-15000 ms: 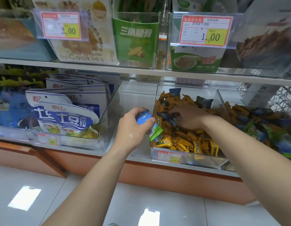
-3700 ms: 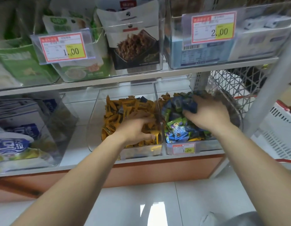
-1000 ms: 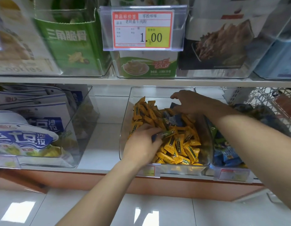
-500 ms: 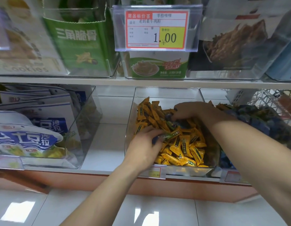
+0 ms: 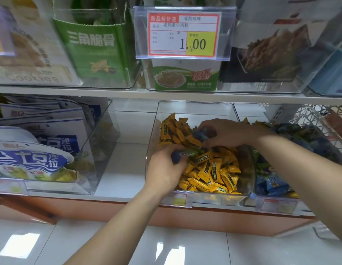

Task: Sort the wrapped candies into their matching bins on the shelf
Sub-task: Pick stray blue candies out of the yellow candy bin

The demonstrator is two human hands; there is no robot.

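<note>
Left hand (image 5: 165,170) is inside the clear middle bin (image 5: 153,138), near its front-left corner. Thumb and fingers are curled round a dark blue wrapped candy (image 5: 180,155), and a greenish end pokes out to the right of the grip. Could be more than one piece in there; motion blur, can't tell.

Right hand (image 5: 230,133) sits further back and to the right of the left grip, palm down over the heap. Its fingertips pinch a blue wrapped candy (image 5: 201,134). Only the candy's left part shows, the rest is under the fingers.

Yellow wrapped candies (image 5: 210,169) fill the bin below and between both grips. Dark print on the wrappers, not readable. The right wrist and forearm cover the back-right of the heap.

Right of the right grip is the neighbouring clear bin (image 5: 246,109), holding blue and green candies (image 5: 273,185) with a few yellow ones mixed in. The forearm crosses it and hides most of the middle. Its front label is blurred.

Left of the left grip is a bare strip of shelf (image 5: 124,169), then a clear bin of blue-and-white pouches (image 5: 32,159), cut off by the frame edge.

Above both grips: price tag (image 5: 182,33) reading 1.00, small print unreadable, hanging over a green-and-white box (image 5: 185,77) and hiding its top. White wire basket (image 5: 319,115) at far right is cut off too.
</note>
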